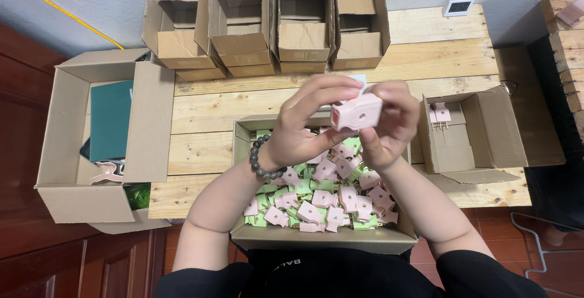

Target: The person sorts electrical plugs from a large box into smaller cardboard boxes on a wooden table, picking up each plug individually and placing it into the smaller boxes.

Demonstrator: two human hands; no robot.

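Observation:
My left hand [307, 121] and my right hand [389, 126] together hold one pink plastic plug [356, 112] up over the middle of the table. The left wrist wears a dark bead bracelet [263, 161]. Beneath the hands sits an open cardboard box [322, 236] filled with several pink plugs [331, 200] mixed with green pieces [266, 202]. A smaller open box [480, 129] to the right holds a pink plug [439, 114] with metal prongs.
Several small open cardboard boxes [267, 27] line the back of the wooden table [426, 55]. A big carton [91, 134] at the left holds a dark green flat item [111, 118]. A small white device [458, 7] sits at the back right. Wooden planks [569, 36] are stacked at the right.

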